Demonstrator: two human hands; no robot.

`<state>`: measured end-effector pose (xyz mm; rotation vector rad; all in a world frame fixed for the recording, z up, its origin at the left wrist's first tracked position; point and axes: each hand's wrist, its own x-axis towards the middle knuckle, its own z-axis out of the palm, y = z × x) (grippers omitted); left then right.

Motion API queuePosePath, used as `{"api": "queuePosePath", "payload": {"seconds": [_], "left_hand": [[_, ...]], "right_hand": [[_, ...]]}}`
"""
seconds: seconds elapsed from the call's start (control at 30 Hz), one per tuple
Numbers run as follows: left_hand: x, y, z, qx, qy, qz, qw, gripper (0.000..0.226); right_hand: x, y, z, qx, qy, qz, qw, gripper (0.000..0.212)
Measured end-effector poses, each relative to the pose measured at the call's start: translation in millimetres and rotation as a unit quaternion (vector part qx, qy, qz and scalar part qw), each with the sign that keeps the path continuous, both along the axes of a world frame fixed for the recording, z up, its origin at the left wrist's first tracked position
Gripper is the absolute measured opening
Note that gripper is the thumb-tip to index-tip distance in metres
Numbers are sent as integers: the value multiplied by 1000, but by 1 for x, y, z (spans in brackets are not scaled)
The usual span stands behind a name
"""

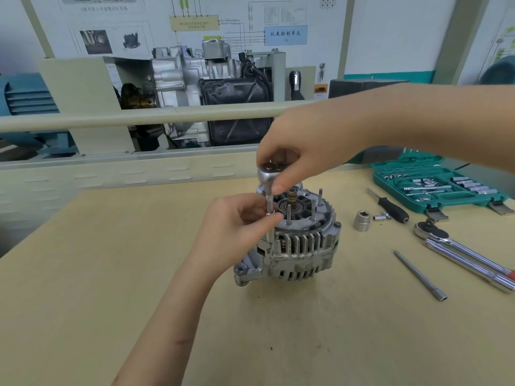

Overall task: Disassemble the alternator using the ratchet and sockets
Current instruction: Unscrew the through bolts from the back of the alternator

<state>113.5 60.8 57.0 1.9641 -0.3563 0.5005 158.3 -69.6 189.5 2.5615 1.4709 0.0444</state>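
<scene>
Grey finned alternator (pixel 295 246) stands upright on table, small ratchet (pixel 268 174) above its studs.

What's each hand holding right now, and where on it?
Right hand holds the ratchet by its head. Left hand pinches the extension and socket below it, over the alternator.

Automotive training workshop or teaching lab. Evidence: cutaway gearbox (pixel 192 87) mounted on a beige display stand behind the workbench (pixel 111 274), wiring-diagram posters (pixel 237 23) on the wall, a green socket-set case (pixel 437 188) open on the bench, ratchets (pixel 459 252) and loose sockets (pixel 362 220) beside it.
</scene>
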Motion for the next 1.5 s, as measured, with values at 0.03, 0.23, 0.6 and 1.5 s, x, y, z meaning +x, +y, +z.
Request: {"api": "queuePosePath", "payload": {"seconds": [0.03, 0.23, 0.6, 1.5], "left_hand": [[0, 0, 0, -12, 8, -13, 1000, 19], [2, 1, -2, -34, 23, -34, 999, 16], [7, -7, -9, -9, -29, 47, 998, 31], [4, 5, -4, -47, 22, 7, 999, 21]], "right_hand": [[-1, 0, 1, 1, 4, 14, 1000, 30], [-3, 0, 5, -8, 25, 30, 999, 10], [0, 1, -5, -21, -55, -42, 997, 69], [4, -1, -4, 20, -26, 57, 998, 44]]}}
